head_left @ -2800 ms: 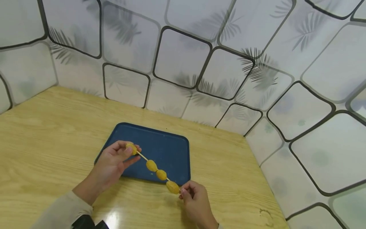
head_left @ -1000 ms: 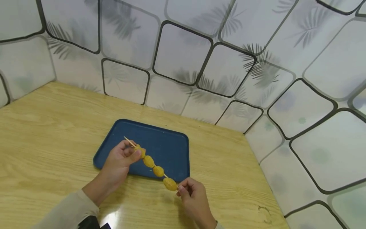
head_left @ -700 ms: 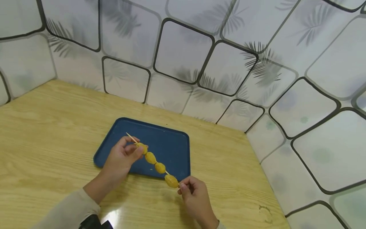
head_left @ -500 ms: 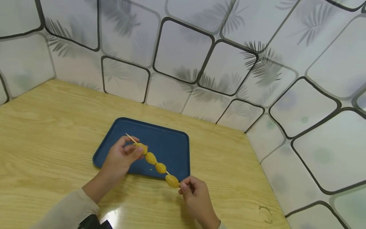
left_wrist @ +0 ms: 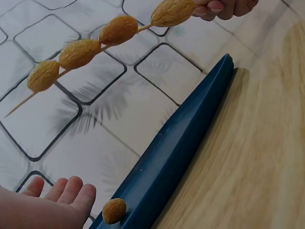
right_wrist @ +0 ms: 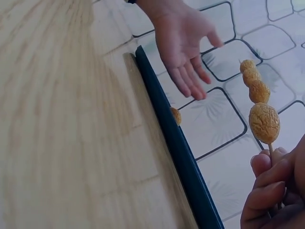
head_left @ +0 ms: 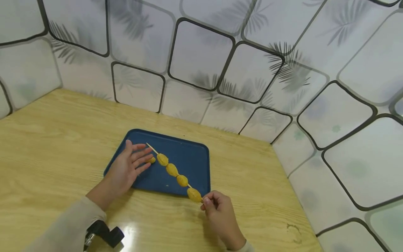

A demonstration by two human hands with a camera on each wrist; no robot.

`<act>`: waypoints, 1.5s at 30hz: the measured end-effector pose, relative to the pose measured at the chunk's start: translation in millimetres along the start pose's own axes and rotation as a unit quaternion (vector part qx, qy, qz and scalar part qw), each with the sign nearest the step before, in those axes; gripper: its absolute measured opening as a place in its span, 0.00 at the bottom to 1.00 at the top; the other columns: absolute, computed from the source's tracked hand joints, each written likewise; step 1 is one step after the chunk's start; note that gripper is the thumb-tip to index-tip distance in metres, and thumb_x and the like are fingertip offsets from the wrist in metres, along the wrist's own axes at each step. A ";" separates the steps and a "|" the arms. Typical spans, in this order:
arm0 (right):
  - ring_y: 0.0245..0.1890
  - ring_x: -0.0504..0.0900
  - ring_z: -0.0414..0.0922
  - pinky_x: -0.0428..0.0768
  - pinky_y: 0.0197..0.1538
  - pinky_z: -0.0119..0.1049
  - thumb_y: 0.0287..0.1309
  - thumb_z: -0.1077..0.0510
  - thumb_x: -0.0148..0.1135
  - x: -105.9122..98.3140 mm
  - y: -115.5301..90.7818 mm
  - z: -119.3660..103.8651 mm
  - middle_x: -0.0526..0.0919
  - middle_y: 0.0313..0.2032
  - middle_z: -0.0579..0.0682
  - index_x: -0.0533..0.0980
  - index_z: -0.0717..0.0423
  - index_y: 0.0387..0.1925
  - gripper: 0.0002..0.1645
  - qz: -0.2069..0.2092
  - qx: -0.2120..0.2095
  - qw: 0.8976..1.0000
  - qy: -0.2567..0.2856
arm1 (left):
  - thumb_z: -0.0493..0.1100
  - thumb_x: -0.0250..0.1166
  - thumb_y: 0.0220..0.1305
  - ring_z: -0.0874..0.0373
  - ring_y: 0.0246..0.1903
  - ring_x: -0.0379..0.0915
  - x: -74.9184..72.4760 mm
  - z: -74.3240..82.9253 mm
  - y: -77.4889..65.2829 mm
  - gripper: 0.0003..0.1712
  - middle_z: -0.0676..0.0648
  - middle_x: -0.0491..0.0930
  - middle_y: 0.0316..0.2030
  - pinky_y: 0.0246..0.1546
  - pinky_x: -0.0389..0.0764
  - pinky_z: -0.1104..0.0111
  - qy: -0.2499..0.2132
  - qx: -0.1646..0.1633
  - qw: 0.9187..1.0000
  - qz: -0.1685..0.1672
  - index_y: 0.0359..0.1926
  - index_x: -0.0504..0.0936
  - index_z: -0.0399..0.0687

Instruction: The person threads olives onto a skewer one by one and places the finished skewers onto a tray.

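Note:
My right hand [head_left: 221, 217] pinches the lower end of a thin wooden skewer [head_left: 152, 148], which slants up to the left above the tray. Several wrinkled, golden oval balls [head_left: 171, 169] are threaded along it, and its pointed tip sticks out bare. The lowest ball [right_wrist: 264, 122] sits just above my right fingertips in the right wrist view. My left hand [head_left: 124, 171] is open, fingers spread and palm showing, left of the skewer tip and holding nothing. A loose golden ball [left_wrist: 114, 211] lies on the blue tray [head_left: 189, 150], partly behind my left fingers in the head view.
The tray rests on a light wood-grain table [head_left: 258, 182]. Patterned walls [head_left: 201, 52] rise behind the table and along its right side. A black wrist device [head_left: 105, 233] shows below my left sleeve.
My left hand has slid a ball down the skewer from the tip, then let go and moved left with its fingers opened. The loose ball has come into view. The right hand keeps its pinch.

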State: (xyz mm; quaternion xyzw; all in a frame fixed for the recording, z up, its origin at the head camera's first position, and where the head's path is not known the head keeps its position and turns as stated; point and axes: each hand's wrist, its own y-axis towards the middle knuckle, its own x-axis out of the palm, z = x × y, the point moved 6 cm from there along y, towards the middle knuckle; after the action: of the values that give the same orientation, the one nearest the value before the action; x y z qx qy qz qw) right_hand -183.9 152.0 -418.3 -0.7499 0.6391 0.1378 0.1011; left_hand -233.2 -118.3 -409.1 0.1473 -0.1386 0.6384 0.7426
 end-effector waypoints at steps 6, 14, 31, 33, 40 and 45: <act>0.19 0.71 0.38 0.70 0.21 0.23 0.67 0.73 0.50 -1.3 1.1 0.6 0.76 0.24 0.51 0.72 0.72 0.33 0.07 0.001 0.012 0.999 0.039 | 0.70 0.26 0.70 0.37 0.72 0.36 -9.8 0.5 5.8 0.50 0.31 0.39 0.73 0.71 0.44 0.47 0.022 -0.012 0.999 -0.022 0.73 0.41 0.31; 0.19 0.70 0.38 0.70 0.21 0.23 0.68 0.72 0.49 -2.1 0.1 2.3 0.76 0.25 0.51 0.72 0.71 0.33 0.07 0.001 0.025 0.999 0.042 | 0.67 0.22 0.72 0.33 0.71 0.34 -13.8 2.1 13.3 0.49 0.28 0.37 0.73 0.70 0.41 0.44 0.166 -0.001 0.985 -0.049 0.73 0.39 0.27; 0.20 0.69 0.38 0.69 0.21 0.23 0.69 0.71 0.48 -2.3 -2.6 0.6 0.75 0.25 0.50 0.72 0.71 0.34 0.08 0.004 0.036 0.997 0.062 | 0.60 0.38 0.77 0.29 0.66 0.51 -4.4 -0.7 10.2 0.38 0.29 0.57 0.68 0.65 0.54 0.38 0.625 0.082 0.774 -0.057 0.67 0.65 0.31; 0.20 0.69 0.38 0.68 0.21 0.23 0.69 0.71 0.48 -2.7 -2.0 -0.4 0.75 0.25 0.50 0.71 0.71 0.34 0.07 0.006 0.034 0.997 0.062 | 0.63 0.39 0.76 0.29 0.65 0.52 -4.4 -2.3 9.6 0.39 0.30 0.58 0.68 0.64 0.55 0.37 0.658 0.075 0.747 -0.057 0.67 0.67 0.34; 0.19 0.68 0.38 0.68 0.20 0.23 0.69 0.70 0.49 -3.0 -0.7 2.6 0.75 0.24 0.50 0.72 0.72 0.34 0.07 0.012 0.031 0.997 0.072 | 0.68 0.39 0.73 0.26 0.62 0.57 -5.8 -6.4 9.3 0.43 0.29 0.66 0.63 0.59 0.61 0.36 0.686 0.040 0.724 -0.063 0.64 0.71 0.35; 0.18 0.68 0.38 0.67 0.19 0.23 0.69 0.71 0.49 -2.1 -0.4 3.4 0.75 0.24 0.49 0.71 0.72 0.34 0.07 0.014 0.030 0.996 0.078 | 0.66 0.43 0.73 0.28 0.61 0.59 -4.1 -3.1 9.7 0.41 0.30 0.69 0.61 0.60 0.62 0.37 0.681 0.065 0.727 -0.052 0.62 0.73 0.34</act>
State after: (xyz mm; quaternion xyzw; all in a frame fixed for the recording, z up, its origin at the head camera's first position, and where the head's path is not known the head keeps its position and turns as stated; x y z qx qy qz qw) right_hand -184.1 155.1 -420.9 -0.7462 0.6591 0.0613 0.0711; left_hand -243.4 -119.4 -413.2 -0.2725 0.4542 0.5349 0.6583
